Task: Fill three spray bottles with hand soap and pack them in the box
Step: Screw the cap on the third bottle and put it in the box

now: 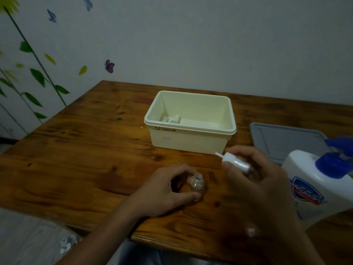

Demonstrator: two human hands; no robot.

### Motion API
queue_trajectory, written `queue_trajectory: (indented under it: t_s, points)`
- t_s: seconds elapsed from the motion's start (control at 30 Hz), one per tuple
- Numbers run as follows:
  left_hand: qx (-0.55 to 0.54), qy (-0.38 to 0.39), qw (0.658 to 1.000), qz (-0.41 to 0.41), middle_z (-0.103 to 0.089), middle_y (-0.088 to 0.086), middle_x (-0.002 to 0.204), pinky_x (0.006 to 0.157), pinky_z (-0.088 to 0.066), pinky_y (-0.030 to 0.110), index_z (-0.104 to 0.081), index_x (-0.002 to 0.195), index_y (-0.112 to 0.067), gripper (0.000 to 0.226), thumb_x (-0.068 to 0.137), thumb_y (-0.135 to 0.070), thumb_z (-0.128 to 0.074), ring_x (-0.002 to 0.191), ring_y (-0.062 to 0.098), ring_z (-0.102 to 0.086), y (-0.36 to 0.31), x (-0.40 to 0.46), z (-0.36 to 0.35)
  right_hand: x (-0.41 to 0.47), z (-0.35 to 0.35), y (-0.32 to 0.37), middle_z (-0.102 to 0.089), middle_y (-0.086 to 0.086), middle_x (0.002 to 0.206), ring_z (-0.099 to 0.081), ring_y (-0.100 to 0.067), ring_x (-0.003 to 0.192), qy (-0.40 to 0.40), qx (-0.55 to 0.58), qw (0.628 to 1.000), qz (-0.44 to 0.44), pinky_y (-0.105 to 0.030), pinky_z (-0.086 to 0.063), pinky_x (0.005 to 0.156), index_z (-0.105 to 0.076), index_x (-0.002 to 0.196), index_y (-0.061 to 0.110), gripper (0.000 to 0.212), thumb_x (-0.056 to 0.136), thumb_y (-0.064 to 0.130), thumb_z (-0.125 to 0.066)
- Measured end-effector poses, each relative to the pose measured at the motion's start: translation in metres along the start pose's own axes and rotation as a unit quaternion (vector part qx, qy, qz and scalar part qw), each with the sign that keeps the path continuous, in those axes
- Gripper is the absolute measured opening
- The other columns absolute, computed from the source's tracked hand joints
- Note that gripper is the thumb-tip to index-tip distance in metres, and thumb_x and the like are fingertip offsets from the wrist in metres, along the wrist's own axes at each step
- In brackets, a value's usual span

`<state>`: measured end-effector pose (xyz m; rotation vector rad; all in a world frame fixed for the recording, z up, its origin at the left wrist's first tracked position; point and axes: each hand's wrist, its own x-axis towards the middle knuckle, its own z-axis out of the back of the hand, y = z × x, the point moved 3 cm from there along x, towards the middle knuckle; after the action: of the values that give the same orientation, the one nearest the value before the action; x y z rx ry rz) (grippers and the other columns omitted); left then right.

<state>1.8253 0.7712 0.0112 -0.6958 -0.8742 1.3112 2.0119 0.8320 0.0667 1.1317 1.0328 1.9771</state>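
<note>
My left hand (164, 190) grips a small clear spray bottle (196, 183) standing upright on the wooden table (80, 150), its neck uncapped. To its right, my right hand (254, 175) holds the white spray cap (236, 161) with its thin tube pointing left toward the box. The cream plastic box (191, 138) stands open behind both hands, with white spray bottle parts (172, 118) lying at its bottom left. A large white hand soap bottle (313, 186) with a blue pump stands at the right edge.
A grey box lid (282, 140) lies flat to the right of the box, behind the soap bottle. The wall with leaf and butterfly stickers runs along the table's far and left sides. A patterned fabric (38, 243) lies below the table's near left edge.
</note>
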Motion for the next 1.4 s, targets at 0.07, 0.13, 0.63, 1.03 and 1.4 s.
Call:
queue_trajectory:
  t_s: [0.07, 0.13, 0.63, 1.03, 1.4]
  points:
    - [-0.001, 0.000, 1.000, 0.002, -0.068, -0.011, 0.108, 0.085, -0.053, 0.041, -0.063, 0.112, -0.027, 0.037, 0.079, -0.025, -0.080, 0.101, 0.010, -0.064, 0.001, 0.000, 0.000, 0.000, 0.005, 0.011, -0.062, 0.034, 0.096, -0.062, 0.004, 0.089, 0.012, -0.008, 1.000, 0.017, -0.007, -0.050, 0.064, -0.057, 0.093, 0.043, 0.026, 0.068, 0.049, -0.056]
    - [-0.003, 0.000, 1.000, 0.004, -0.068, -0.010, 0.107, 0.085, -0.053, 0.042, -0.063, 0.112, -0.028, 0.037, 0.079, -0.025, -0.080, 0.100, 0.010, -0.064, 0.002, 0.000, -0.001, -0.001, 0.007, 0.015, -0.062, 0.031, 0.098, -0.061, 0.001, 0.089, 0.028, -0.037, 0.999, 0.027, -0.008, -0.050, 0.066, -0.057, 0.092, 0.044, 0.025, 0.068, 0.050, -0.055]
    - [-0.002, 0.012, 1.000, 0.001, -0.068, -0.010, 0.108, 0.082, -0.053, 0.043, -0.062, 0.115, -0.029, 0.036, 0.082, -0.026, -0.077, 0.098, 0.012, -0.064, 0.002, 0.000, -0.002, 0.011, -0.016, 0.014, -0.061, 0.007, 0.078, -0.059, -0.011, 0.069, 0.133, -0.141, 0.978, 0.073, -0.030, -0.052, 0.054, -0.063, 0.088, 0.024, 0.021, 0.080, 0.038, -0.049]
    - [0.044, -0.030, 0.998, -0.032, -0.060, -0.015, 0.100, 0.077, -0.050, 0.035, -0.063, 0.116, -0.031, 0.035, 0.082, -0.034, -0.072, 0.093, 0.013, -0.057, 0.007, -0.001, 0.001, 0.010, -0.025, -0.020, -0.065, 0.006, 0.086, -0.063, -0.015, 0.073, 0.215, -0.052, 0.974, -0.051, -0.033, -0.057, 0.059, -0.063, 0.096, 0.028, 0.012, 0.086, 0.022, -0.064]
    - [0.013, -0.028, 0.999, -0.032, -0.060, -0.009, 0.105, 0.076, -0.053, 0.042, -0.065, 0.116, -0.031, 0.035, 0.082, -0.027, -0.075, 0.095, 0.018, -0.060, 0.004, 0.000, -0.001, 0.007, -0.022, -0.037, -0.064, -0.002, 0.065, -0.061, -0.016, 0.052, 0.137, -0.063, 0.988, -0.013, -0.041, -0.051, 0.045, -0.064, 0.073, 0.021, 0.034, 0.074, 0.055, -0.066]
